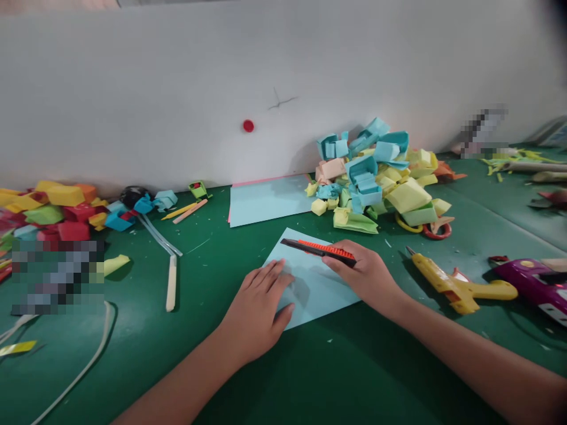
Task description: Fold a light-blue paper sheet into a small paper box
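Note:
A light blue paper sheet (316, 289) lies on the green table (354, 366) in front of me. My left hand (257, 310) rests flat on the sheet's left part, fingers stretched out, pressing it down. My right hand (367, 274) is closed around an orange and black utility knife (319, 249), which lies low across the sheet's far edge, its tip pointing left.
A second blue sheet (268, 200) lies against the white wall. A heap of folded blue, yellow and green paper pieces (376, 177) sits at the back right, another colourful heap (53, 209) at the left. A yellow glue gun (460, 286), a purple one (531, 283) and scissors (432, 227) lie right.

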`<state>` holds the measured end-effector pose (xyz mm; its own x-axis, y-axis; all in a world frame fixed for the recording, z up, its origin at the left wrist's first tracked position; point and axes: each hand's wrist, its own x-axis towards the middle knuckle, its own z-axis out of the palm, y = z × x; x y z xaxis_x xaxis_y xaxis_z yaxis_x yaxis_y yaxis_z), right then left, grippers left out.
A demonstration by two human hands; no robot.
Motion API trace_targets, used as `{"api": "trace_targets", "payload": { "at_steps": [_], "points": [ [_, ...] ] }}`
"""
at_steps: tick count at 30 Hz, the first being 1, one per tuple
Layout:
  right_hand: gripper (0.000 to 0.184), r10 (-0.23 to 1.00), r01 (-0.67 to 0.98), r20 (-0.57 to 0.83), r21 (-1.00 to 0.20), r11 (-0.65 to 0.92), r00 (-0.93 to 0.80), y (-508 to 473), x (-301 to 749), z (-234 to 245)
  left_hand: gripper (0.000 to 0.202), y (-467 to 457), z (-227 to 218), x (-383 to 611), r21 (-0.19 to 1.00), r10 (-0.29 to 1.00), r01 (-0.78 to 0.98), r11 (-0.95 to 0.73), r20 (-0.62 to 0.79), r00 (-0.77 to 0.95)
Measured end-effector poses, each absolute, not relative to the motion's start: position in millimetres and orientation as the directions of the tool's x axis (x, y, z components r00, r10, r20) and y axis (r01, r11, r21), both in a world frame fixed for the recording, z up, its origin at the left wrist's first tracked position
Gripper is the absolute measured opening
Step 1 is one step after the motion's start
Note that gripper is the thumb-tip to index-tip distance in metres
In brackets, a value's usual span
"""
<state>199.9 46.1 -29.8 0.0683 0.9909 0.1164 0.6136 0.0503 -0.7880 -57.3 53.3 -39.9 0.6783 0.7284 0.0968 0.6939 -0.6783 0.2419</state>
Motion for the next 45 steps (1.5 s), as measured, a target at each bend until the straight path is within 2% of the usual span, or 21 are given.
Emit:
{"api": "trace_targets", "payload": {
  "at_steps": [8,14,19,21,24,26,28,30,32,35,39,45],
  "points": [
    [0.031,0.993,0.674,0.097,-0.738,0.025,0.070,51,189,-34,0.038,50,-35,-55,0.198,0.725,0.705,-0.681,0.046,0.687],
    [0.033,0.995,0.747,0.085,-0.665,0.012,0.060,54,190,-20,0.038,50,-36,-54,0.192,0.716,0.695,-0.692,0.066,0.695],
    [0.037,0.989,0.717,0.116,-0.697,0.017,0.090,53,192,-15,0.040,50,-36,-53,0.161,0.722,0.709,-0.687,0.043,0.690],
    [0.034,0.989,0.623,0.124,-0.781,0.046,0.081,53,189,-20,0.039,49,-36,-53,0.161,0.726,0.712,-0.683,0.050,0.686],
    [0.035,0.994,0.249,0.057,-0.968,0.031,0.096,53,179,-32,0.041,49,-35,-52,0.168,0.730,0.714,-0.679,0.061,0.680],
    [0.040,0.995,-0.014,-0.018,-1.000,-0.017,0.100,52,172,-41,0.043,49,-35,-51,0.168,0.734,0.718,-0.675,0.053,0.677],
    [0.043,0.994,-0.120,-0.022,-0.993,-0.009,0.106,51,168,-47,0.044,49,-34,-52,0.163,0.740,0.726,-0.668,0.044,0.671],
    [0.043,0.993,-0.090,0.027,-0.995,0.037,0.114,49,168,-50,0.045,49,-34,-52,0.162,0.747,0.733,-0.660,0.040,0.664],
    [0.040,0.994,0.009,0.054,-0.999,0.053,0.099,47,169,-52,0.046,49,-34,-53,0.160,0.754,0.741,-0.652,0.034,0.656],
    [0.036,0.997,0.175,0.044,-0.984,0.032,0.065,44,171,-51,0.051,50,-36,-54,0.152,0.762,0.751,-0.643,0.023,0.648],
    [0.033,0.997,0.281,0.044,-0.959,0.024,0.065,43,173,-47,0.061,50,-39,-55,0.147,0.773,0.763,-0.629,0.015,0.634],
    [0.029,0.990,0.530,0.106,-0.847,0.044,0.088,45,181,-41,0.064,50,-41,-56,0.174,0.779,0.766,-0.618,0.008,0.627]
  ]
}}
